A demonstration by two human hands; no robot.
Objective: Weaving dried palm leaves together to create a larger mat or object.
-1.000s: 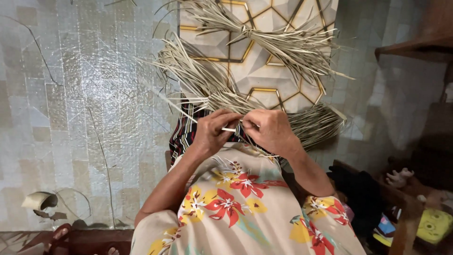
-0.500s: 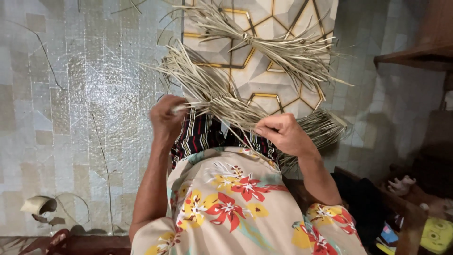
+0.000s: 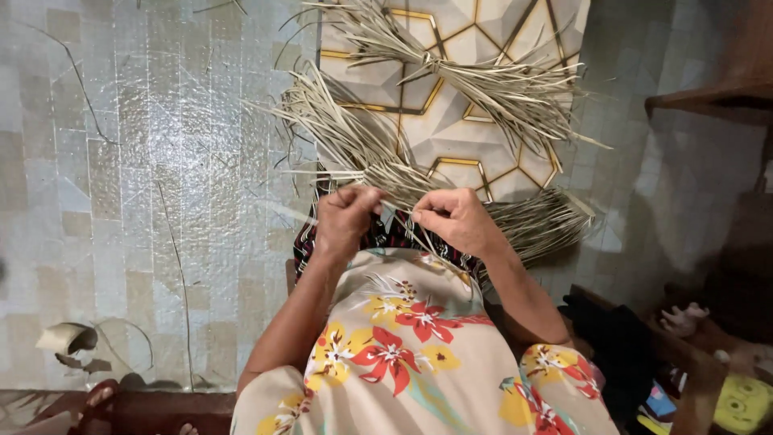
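Observation:
My left hand [image 3: 345, 217] and my right hand [image 3: 456, 219] are close together above my lap, both pinching thin dried palm-leaf strips. The left hand grips a pale strip [image 3: 290, 213] that runs out to the left. The right hand pinches strips from the tied bundle of dried leaf strips [image 3: 378, 165] lying across my knees. A dark striped cloth [image 3: 386, 234] shows under the hands, and my floral dress [image 3: 403, 338] fills the foreground.
A second tied bundle of strips [image 3: 475, 80] lies on a patterned white-and-gold panel [image 3: 451, 137]. Loose strips lie on the tiled floor [image 3: 161, 161]. A curled scrap [image 3: 68, 338] sits lower left. Dark wooden furniture [image 3: 708, 97] and a doll [image 3: 680, 310] stand at right.
My left hand swung out to the left pulling a strip, then came back in beside the right hand. The right hand stayed on the bundle.

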